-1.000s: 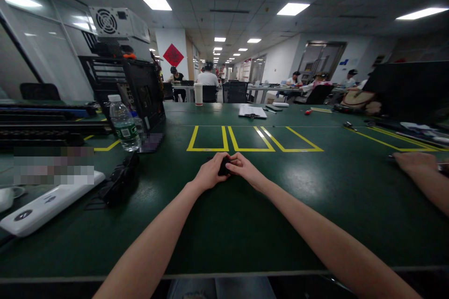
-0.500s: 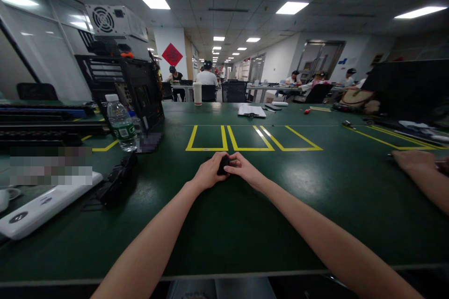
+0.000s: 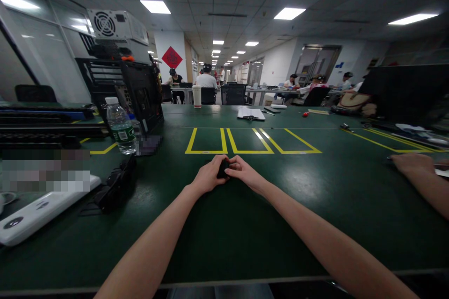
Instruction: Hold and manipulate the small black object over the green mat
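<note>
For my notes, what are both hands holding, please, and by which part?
A small black object: left hand on its left side, right hand on its right.

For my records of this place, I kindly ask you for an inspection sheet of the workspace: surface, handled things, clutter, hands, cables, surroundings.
Surface: dark green table, with yellow tape outlines beyond the hands.
Handled things: one small black object, partly covered by fingers; kind unclear.
Clutter: at left, clear bottle, long white device and computer case; farther back, white cup and clipboard.
Hands: left hand and right hand both hold the small black object.
Cables: none clearly identifiable; dark bundle at left is too dim to tell.
Surroundings: another person's hand at far right; people seated at tables behind.
</note>
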Action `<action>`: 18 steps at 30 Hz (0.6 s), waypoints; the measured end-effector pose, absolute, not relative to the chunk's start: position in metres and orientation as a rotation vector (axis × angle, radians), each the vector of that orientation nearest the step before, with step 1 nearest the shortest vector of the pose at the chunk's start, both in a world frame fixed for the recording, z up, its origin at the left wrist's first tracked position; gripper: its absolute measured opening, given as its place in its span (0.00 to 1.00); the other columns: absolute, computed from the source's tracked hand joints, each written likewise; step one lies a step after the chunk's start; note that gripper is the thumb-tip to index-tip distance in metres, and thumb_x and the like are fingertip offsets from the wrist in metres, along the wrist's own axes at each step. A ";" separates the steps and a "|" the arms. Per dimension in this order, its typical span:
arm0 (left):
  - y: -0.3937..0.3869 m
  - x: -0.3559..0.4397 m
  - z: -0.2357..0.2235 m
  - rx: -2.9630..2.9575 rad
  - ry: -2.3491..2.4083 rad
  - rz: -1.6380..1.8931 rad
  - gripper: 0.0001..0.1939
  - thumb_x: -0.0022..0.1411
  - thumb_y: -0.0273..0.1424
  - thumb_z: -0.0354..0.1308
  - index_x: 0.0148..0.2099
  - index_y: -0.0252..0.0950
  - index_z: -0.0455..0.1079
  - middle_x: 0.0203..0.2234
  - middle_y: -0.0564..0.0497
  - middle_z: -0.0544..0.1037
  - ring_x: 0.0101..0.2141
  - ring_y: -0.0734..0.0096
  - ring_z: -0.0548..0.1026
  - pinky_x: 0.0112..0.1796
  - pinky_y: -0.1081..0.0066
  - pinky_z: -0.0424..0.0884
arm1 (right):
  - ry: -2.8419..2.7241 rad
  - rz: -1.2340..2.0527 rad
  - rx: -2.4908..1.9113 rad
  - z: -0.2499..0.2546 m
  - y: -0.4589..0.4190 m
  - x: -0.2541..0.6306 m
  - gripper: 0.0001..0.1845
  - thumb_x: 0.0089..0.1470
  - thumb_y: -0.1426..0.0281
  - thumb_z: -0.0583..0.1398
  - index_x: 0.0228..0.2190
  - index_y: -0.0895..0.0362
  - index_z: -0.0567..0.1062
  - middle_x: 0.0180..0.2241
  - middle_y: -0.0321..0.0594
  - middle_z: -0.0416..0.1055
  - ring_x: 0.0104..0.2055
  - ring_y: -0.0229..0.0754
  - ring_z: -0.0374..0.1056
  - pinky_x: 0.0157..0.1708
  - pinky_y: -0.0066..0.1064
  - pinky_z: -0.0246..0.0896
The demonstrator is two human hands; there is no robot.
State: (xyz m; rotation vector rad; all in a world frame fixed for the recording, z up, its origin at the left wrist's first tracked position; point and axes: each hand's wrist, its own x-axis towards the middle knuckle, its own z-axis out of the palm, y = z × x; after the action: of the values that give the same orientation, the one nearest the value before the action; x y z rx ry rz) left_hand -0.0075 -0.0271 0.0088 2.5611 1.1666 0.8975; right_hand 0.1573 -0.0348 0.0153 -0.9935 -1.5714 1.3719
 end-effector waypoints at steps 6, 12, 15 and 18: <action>-0.026 -0.007 0.008 2.555 1.162 0.907 0.30 0.47 0.29 0.59 0.51 0.41 0.50 0.47 0.49 0.62 0.42 0.61 0.67 0.40 0.63 0.65 | -1.548 1.349 -1.034 0.011 -0.032 0.154 0.17 0.44 0.59 0.58 0.35 0.55 0.64 0.34 0.38 0.68 0.38 0.40 0.65 0.39 0.37 0.60; -0.028 -0.008 0.009 2.548 1.173 0.901 0.30 0.47 0.30 0.59 0.51 0.41 0.50 0.46 0.49 0.63 0.41 0.61 0.68 0.38 0.63 0.66 | -1.567 1.374 -1.028 0.012 -0.030 0.158 0.18 0.41 0.63 0.61 0.34 0.56 0.65 0.36 0.40 0.67 0.39 0.41 0.64 0.40 0.38 0.59; -0.028 -0.008 0.009 2.550 1.164 0.901 0.29 0.47 0.30 0.59 0.50 0.41 0.51 0.45 0.49 0.63 0.41 0.61 0.68 0.37 0.64 0.66 | -1.578 1.383 -0.995 0.015 -0.033 0.159 0.20 0.38 0.66 0.64 0.35 0.55 0.64 0.34 0.37 0.68 0.38 0.40 0.65 0.40 0.38 0.60; -0.027 -0.007 0.009 2.556 1.154 0.914 0.29 0.47 0.30 0.59 0.50 0.41 0.51 0.46 0.49 0.63 0.42 0.61 0.68 0.38 0.64 0.66 | -1.561 1.382 -0.983 0.014 -0.034 0.156 0.17 0.41 0.62 0.61 0.33 0.55 0.63 0.31 0.35 0.68 0.35 0.39 0.66 0.39 0.37 0.60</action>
State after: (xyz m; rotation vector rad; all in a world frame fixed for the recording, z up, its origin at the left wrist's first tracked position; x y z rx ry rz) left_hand -0.0072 -0.0274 0.0087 2.5555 1.1543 0.9140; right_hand 0.1558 -0.0343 0.0143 -0.9829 -1.5609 1.3818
